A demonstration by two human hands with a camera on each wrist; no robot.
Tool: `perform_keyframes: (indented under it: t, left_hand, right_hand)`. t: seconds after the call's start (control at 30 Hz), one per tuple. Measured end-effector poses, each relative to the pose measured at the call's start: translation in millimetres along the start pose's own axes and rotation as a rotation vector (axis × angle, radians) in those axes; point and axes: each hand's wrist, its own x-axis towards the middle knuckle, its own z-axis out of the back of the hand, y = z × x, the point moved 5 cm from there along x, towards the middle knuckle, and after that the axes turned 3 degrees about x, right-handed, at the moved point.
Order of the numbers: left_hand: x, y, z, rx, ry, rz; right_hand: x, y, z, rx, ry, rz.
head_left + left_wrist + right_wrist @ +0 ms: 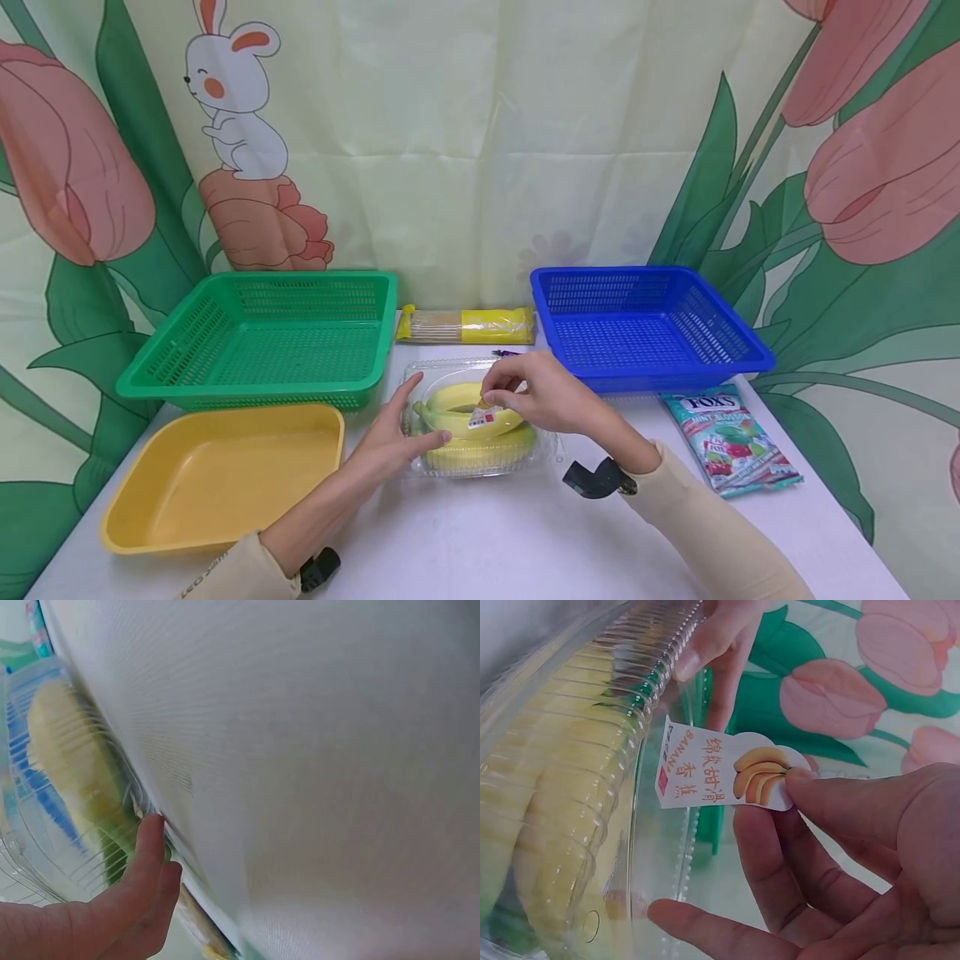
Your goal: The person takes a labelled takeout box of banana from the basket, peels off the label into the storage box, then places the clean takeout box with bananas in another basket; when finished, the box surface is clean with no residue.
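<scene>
A clear plastic clamshell box (pixel 480 470) with yellow bananas (pixel 480 451) inside lies on the white table. Between thumb and fingers, my right hand (pixel 543 392) pinches a small banana label (pixel 705 769) at its banana-picture end. The label's far end meets the box lid, and an outstretched finger (pixel 712 930) of this hand is right at the plastic. On the box's left side rests my left hand (pixel 393 437), thumb and fingers spread. In the left wrist view, fingers (pixel 146 855) lie along the box wall near the banana stems.
Behind the box lies a yellow noodle packet (pixel 465 326). A green basket (pixel 247 392) and a yellow tub (pixel 221 533) stand left. On the right are a blue basket (pixel 675 379) and a Fox's candy bag (pixel 731 442). A printed curtain (pixel 480 208) hangs behind the table.
</scene>
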Motion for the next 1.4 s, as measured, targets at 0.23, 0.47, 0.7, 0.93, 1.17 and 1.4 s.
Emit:
perform_keyframes:
  t: [0.23,0.47,0.7,0.93,1.17,1.4]
  left_hand:
    - [0.2,0.9,-0.2,0.015,-0.004,0.011]
    - [-0.1,1.2,-0.3,0.013,-0.002,0.009]
    - [-1.0,0.5,0.4,0.016,-0.005,0.002]
    - [-0.4,-0.3,0.0,0.023,-0.006,0.001]
    - [0.0,0.2,0.1,0.029,-0.01,-0.001]
    - [0.9,-0.3,-0.7,0.024,-0.01,-0.006]
  right_hand:
    - [-0.7,0,0,0.046,0.044,-0.03]
    - [-0.9,-4,-1,0.09,0.069,-0.042]
    - [-0.8,-3,1,0.134,0.071,-0.035]
    - [-1.1,-5,2,0.136,0.067,-0.056]
    - [0.6,-8,3,0.128,0.052,-0.048]
    - [1.5,-12,5,0.119,0.027,-0.038]
